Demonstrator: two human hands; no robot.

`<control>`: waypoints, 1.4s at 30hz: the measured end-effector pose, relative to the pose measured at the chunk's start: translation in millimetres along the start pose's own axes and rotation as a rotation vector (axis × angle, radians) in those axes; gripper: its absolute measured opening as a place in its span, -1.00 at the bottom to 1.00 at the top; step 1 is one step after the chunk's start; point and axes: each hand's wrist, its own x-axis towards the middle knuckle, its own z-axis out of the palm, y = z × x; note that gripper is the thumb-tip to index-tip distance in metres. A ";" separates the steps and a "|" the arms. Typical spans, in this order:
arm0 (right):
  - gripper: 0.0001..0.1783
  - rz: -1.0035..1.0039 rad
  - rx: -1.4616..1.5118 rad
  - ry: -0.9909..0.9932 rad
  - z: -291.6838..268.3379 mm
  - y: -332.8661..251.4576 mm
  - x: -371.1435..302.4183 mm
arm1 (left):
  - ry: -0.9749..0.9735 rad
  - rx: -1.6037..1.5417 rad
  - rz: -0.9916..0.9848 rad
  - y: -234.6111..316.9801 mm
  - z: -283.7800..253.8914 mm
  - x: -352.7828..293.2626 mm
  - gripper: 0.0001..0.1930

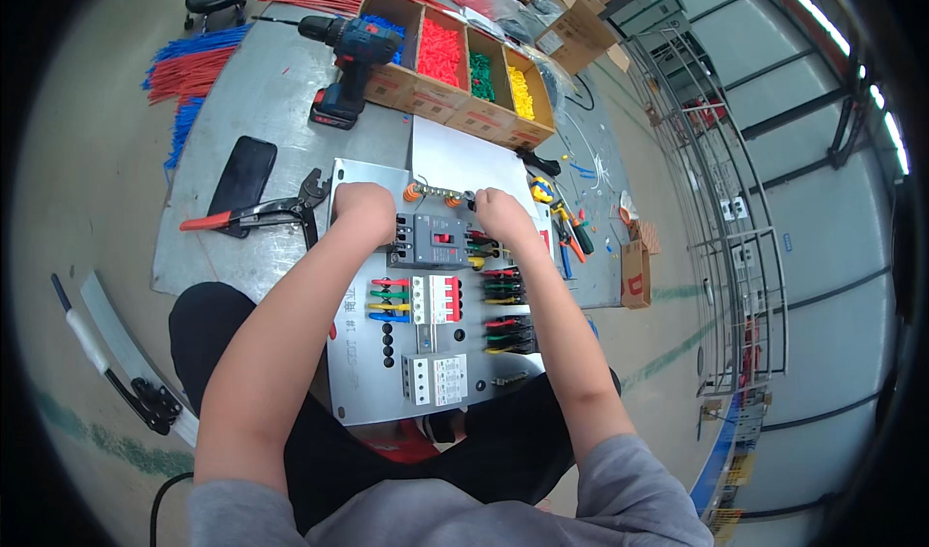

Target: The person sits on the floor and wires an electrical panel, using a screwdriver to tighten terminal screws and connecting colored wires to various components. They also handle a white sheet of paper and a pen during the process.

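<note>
A grey metal mounting plate [353, 387] leans across my lap and the table edge. My left hand [366, 210] is closed in a fist at its upper left, beside a grey moulded-case circuit breaker [437, 240] with a red toggle. Whatever that fist holds is hidden. Above the breaker runs a metal terminal bar [437, 192] on orange insulators [410, 192]. My right hand [497, 214] has its fingers bent together at the bar's right end, by a small dark piece I cannot make out. Below sit a miniature breaker [437, 299] with coloured wires and a white modular device [434, 380].
A cordless drill [350, 63], a phone [242, 175] and a red-handled crimping tool [256, 212] lie on the table's left. Behind stands a divided cardboard box [455, 110] of coloured caps. Hand tools [573, 226] lie at the right; a long-handled cutter [145, 402] is at lower left.
</note>
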 end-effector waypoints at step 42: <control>-0.65 0.159 1.049 0.186 44.0 21.6 25.1 | 0.037 0.053 -0.043 2.8 -3.3 -2.4 -0.70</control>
